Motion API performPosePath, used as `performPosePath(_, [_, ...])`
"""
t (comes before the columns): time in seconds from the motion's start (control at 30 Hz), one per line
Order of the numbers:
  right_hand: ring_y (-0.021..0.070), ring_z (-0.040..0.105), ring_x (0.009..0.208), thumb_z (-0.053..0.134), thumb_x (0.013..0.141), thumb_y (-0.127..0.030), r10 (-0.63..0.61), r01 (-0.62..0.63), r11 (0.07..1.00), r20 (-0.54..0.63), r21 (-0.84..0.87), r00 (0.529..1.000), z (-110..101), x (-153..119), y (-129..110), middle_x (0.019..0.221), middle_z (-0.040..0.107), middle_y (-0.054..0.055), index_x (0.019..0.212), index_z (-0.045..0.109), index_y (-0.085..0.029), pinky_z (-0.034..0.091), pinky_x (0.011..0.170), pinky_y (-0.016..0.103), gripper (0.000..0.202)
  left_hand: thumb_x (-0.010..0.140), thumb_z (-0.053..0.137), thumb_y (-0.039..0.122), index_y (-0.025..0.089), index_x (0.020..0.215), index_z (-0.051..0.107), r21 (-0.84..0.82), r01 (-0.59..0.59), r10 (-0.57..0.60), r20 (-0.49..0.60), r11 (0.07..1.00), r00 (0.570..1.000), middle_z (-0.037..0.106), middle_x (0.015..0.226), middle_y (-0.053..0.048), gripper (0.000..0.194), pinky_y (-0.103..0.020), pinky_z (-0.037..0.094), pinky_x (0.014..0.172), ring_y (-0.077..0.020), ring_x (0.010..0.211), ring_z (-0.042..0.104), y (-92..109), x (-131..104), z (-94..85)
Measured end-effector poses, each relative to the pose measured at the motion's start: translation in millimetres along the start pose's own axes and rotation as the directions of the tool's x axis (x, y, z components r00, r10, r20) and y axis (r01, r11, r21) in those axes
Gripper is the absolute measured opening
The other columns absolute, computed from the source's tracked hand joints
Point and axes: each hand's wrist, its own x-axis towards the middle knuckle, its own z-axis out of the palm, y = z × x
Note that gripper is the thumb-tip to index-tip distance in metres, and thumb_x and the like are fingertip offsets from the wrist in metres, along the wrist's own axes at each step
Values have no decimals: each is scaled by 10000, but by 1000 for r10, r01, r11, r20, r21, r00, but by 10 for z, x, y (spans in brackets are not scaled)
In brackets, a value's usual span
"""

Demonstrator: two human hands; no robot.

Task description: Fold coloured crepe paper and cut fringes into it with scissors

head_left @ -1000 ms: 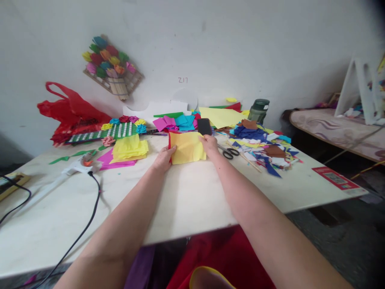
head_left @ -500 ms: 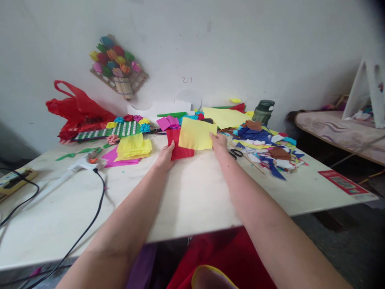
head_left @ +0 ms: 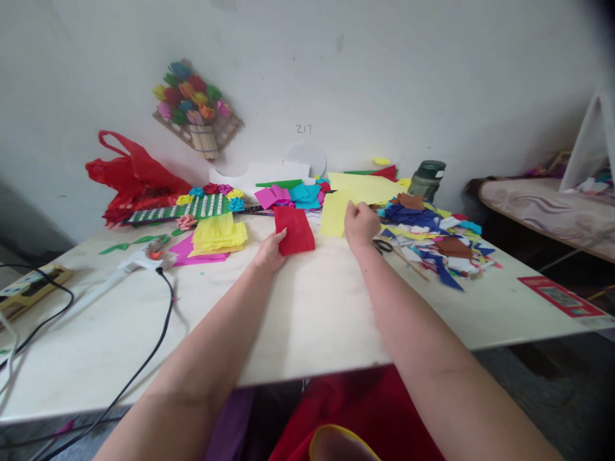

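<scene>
The left hand (head_left: 273, 251) grips a small rectangular sheet of red paper (head_left: 300, 238) at its lower left edge, the thumb lying over the front of it. The right hand (head_left: 361, 224) is closed, with curled fingers, on the right side of a pale yellow rectangular paper sheet (head_left: 331, 216). This yellow sheet stands to the right of the red one and apart from it, its face turned toward the camera.

To the left of the left hand, a stack of bright yellow paper squares (head_left: 218, 235) lies partly over flat magenta sheets (head_left: 204, 258) on the white worktop (head_left: 307, 307). Further left is a white glue gun (head_left: 147, 256) with a black cord. A pink paper rose (head_left: 187, 222) sits just behind the yellow stack.

Beyond the two hands lie folded magenta pieces (head_left: 272, 196) and turquoise blue paper pieces (head_left: 304, 194). Behind the right hand is a larger pale yellow sheet (head_left: 362, 184). Just to its right are the black handles of a pair of scissors (head_left: 383, 246), then a thin wooden stick (head_left: 414, 267) and a heap of multicoloured scraps (head_left: 435, 237). A dark green bottle (head_left: 426, 180) stands beyond the heap.
</scene>
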Motion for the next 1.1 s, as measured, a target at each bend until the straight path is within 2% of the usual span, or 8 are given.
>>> performPosePath(0.1, [150,474,581,408,834,-381,-142,148,988,100,-51,985,38,-227,-220,618,572,57,726,599,-152,218,527,245,317,761,542,152,105,1020,567,-7,1,-1,23,1000,1000,667,953,-109,264,-392,422,933,-219,966,601,-41,-30,66])
performPosePath(0.2, [155,503,579,373,846,-370,-300,314,948,198,-46,933,80,-437,-369,630,602,64,763,609,-158,215,526,252,328,764,525,135,115,1019,570,-18,-4,5,42,1000,999,672,929,-92,260,-381,423,930,-209,943,609,-81,-52,124])
performPosePath(0.33, [164,539,590,351,857,-365,-375,401,915,274,-43,885,106,-582,-433,657,630,74,801,614,-162,227,526,254,337,771,483,96,131,973,580,-17,3,-2,35,1000,999,678,872,-75,227,-369,436,912,-205,935,612,-112,-70,179])
performPosePath(0.53, [179,576,624,365,860,-363,-368,400,916,334,-32,868,117,-645,-476,692,649,83,802,614,-161,274,543,253,326,737,501,81,136,908,591,-28,9,-8,31,1000,999,668,818,-63,200,-328,449,882,-199,928,608,-164,-94,257])
performPosePath(0.7, [178,589,665,350,859,-485,-413,393,910,370,132,832,95,-676,-491,687,649,67,767,613,-171,325,580,249,419,736,483,98,119,887,591,-30,73,-71,56,997,996,657,783,-65,187,-320,459,859,-190,881,614,-172,-109,290])
performPosePath(0.8, [161,589,673,304,894,-419,-437,354,897,403,266,804,117,-664,-463,687,649,47,753,616,-184,356,611,239,415,785,451,167,108,886,590,-53,111,-108,58,992,993,650,774,-79,181,-318,470,829,-190,858,617,-145,-96,257])
performPosePath(0.9, [150,588,682,371,872,-314,-441,288,881,435,374,785,195,-652,-426,721,658,27,835,631,-198,388,639,234,288,813,406,189,96,853,592,-50,115,-113,36,992,993,641,731,-85,211,-308,485,777,-185,802,624,-116,-72,211])
performPosePath(1.1, [169,592,693,522,760,-243,-454,271,867,437,419,776,338,-670,-387,744,666,30,1012,619,-193,430,674,270,275,831,395,224,106,864,599,-99,87,-77,103,991,992,658,806,-91,238,-296,479,792,-189,859,620,-75,-54,174])
